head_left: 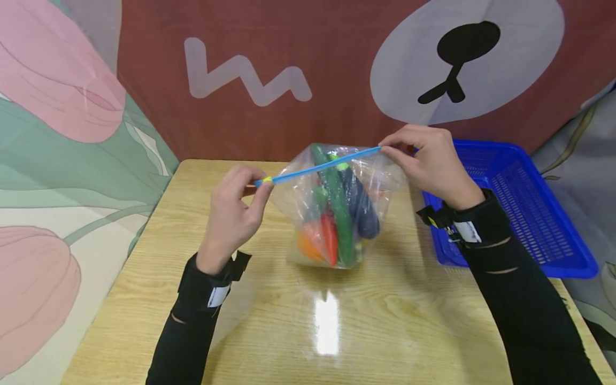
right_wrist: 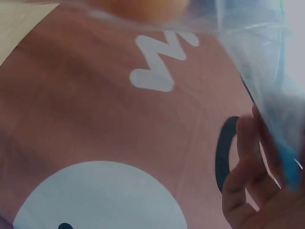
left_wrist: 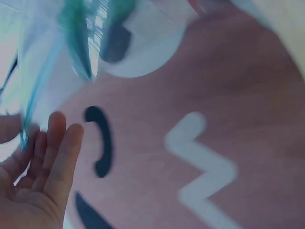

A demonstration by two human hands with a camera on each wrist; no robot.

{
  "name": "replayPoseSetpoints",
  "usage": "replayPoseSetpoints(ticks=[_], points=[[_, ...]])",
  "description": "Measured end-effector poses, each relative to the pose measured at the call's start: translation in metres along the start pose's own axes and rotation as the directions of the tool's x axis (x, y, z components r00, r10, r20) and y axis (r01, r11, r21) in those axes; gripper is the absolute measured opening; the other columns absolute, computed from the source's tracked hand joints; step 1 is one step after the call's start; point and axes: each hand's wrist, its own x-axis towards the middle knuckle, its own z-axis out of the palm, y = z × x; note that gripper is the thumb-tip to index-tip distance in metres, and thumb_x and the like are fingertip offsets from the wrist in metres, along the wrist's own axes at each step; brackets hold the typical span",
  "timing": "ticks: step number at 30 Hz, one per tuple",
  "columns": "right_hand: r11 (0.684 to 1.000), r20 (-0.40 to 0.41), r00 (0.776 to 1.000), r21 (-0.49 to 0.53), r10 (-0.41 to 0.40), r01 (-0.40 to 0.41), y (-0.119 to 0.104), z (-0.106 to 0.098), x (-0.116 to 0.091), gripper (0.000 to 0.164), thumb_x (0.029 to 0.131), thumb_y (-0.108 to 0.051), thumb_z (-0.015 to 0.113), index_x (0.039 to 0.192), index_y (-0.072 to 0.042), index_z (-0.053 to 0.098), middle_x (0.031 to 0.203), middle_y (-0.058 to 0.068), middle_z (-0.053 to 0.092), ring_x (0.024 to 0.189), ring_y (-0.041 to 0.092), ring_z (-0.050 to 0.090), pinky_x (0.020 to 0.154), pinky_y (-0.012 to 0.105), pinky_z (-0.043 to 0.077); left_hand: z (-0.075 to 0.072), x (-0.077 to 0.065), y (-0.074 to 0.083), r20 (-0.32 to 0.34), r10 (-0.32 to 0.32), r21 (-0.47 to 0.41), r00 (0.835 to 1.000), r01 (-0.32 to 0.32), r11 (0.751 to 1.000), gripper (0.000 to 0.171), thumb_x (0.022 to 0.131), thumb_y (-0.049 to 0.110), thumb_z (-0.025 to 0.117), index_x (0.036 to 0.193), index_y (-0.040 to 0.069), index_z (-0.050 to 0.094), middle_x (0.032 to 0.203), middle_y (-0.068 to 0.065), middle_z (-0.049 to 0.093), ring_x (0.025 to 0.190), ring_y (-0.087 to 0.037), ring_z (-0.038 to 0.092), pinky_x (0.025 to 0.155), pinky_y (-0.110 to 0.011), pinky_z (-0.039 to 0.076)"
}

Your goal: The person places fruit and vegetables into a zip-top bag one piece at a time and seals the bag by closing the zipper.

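A clear zip bag (head_left: 289, 208) with a blue zip strip (head_left: 327, 164) stands upright over the table, full of toy-like vegetables. Inside show a long green cucumber (head_left: 343, 214), a dark eggplant (head_left: 362, 208), a red pepper (head_left: 329, 238) and an orange round piece (head_left: 309, 243). My left hand (head_left: 233, 208) pinches the strip's left end, right by a small yellow slider (head_left: 267, 180). At the other end, my right hand (head_left: 435, 163) pinches the strip's corner between thumb and fingers. The strip is stretched taut, slanting up to the right.
A blue plastic basket (head_left: 534, 214) stands at the table's right side, partly behind my right forearm. The wooden table (head_left: 269, 331) runs toward me. Behind it hangs a brown cloth (head_left: 337, 32) printed with a cartoon face, and a flowered cloth (head_left: 72, 192) lies to the left.
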Motion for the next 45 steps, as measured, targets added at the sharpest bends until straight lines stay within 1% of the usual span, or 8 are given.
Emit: replayPoseSetpoints(ticks=[8,18,24,28,34,37,41,45], points=[[0.984,0.103,0.979,-0.001,0.175,-0.176,0.013,0.05,0.016,0.013,0.094,-0.011,0.058,0.099,-0.004,0.067,0.078,0.009,0.055,0.067,0.023,0.052,0.06,0.032,0.039,0.037,0.024,0.025,-0.118,0.385,0.103,0.915,-0.374,0.922,0.035,0.101,0.025,0.042,0.091,-0.007,0.051,0.087,-0.019,0.052,0.079,-0.03,0.054,0.067,-0.035,0.048],[0.555,0.531,0.592,0.251,0.606,-0.793,0.021,0.074,-0.042,0.045,0.101,-0.037,0.039,0.136,-0.008,0.04,0.112,0.019,0.053,0.077,0.024,0.059,0.06,0.036,0.053,0.128,-0.039,0.034,0.431,0.349,0.096,0.832,-0.427,0.899,0.013,0.093,0.019,0.06,0.098,0.008,0.062,0.102,-0.005,0.06,0.102,-0.02,0.054,0.106,-0.041,0.031],[0.457,0.612,0.552,0.324,0.567,-0.829,0.028,0.065,-0.058,0.041,0.1,-0.013,0.039,0.14,-0.005,0.039,0.108,0.021,0.055,0.077,0.021,0.061,0.066,0.037,0.054,0.14,-0.03,0.033,0.51,0.283,0.059,0.812,-0.362,0.93,0.015,0.094,0.025,0.059,0.099,0.011,0.062,0.104,-0.004,0.058,0.102,-0.018,0.053,0.1,-0.036,0.035],[0.455,0.574,0.581,0.365,0.578,-0.812,0.035,0.067,-0.069,0.037,0.098,-0.003,0.039,0.134,0.002,0.044,0.094,0.02,0.057,0.073,0.019,0.062,0.064,0.036,0.055,0.136,-0.028,0.027,0.567,0.246,0.062,0.786,-0.338,0.939,0.025,0.093,0.03,0.061,0.109,0.011,0.062,0.111,-0.005,0.057,0.107,-0.019,0.052,0.104,-0.037,0.031],[0.74,0.423,0.711,0.127,0.562,-0.661,0.043,0.073,-0.089,0.029,0.091,-0.003,0.05,0.118,0.002,0.059,0.095,0.018,0.063,0.082,0.026,0.06,0.07,0.037,0.05,0.096,-0.028,-0.002,0.668,-0.049,0.265,0.742,-0.176,0.948,0.077,0.079,0.048,0.072,0.141,0.013,0.043,0.141,-0.017,0.039,0.129,-0.033,0.035,0.107,-0.051,0.024],[0.821,0.399,0.751,-0.01,0.526,-0.571,0.048,0.07,-0.097,0.025,0.09,-0.003,0.049,0.112,0.001,0.061,0.099,0.019,0.065,0.091,0.032,0.06,0.077,0.044,0.048,0.072,-0.028,-0.017,0.678,-0.322,0.432,0.661,-0.003,0.902,0.097,0.07,0.057,0.076,0.148,0.017,0.033,0.15,-0.02,0.022,0.137,-0.041,0.019,0.104,-0.063,0.018],[0.806,0.444,0.715,-0.027,0.54,-0.591,0.05,0.063,-0.099,0.028,0.093,-0.006,0.045,0.117,0.002,0.057,0.102,0.024,0.062,0.087,0.033,0.062,0.073,0.044,0.052,0.055,-0.03,-0.028,0.7,-0.493,0.489,0.517,0.156,0.858,0.101,0.07,0.059,0.074,0.151,0.022,0.026,0.154,-0.018,0.01,0.139,-0.042,0.008,0.101,-0.068,0.017],[0.743,0.5,0.645,0.004,0.578,-0.669,0.049,0.055,-0.095,0.036,0.098,-0.012,0.045,0.131,0.0,0.048,0.112,0.026,0.058,0.083,0.028,0.064,0.066,0.037,0.054,0.051,-0.033,-0.03,0.719,-0.502,0.46,0.481,0.214,0.862,0.1,0.074,0.057,0.072,0.152,0.022,0.021,0.155,-0.017,0.004,0.14,-0.04,0.005,0.101,-0.064,0.025]])
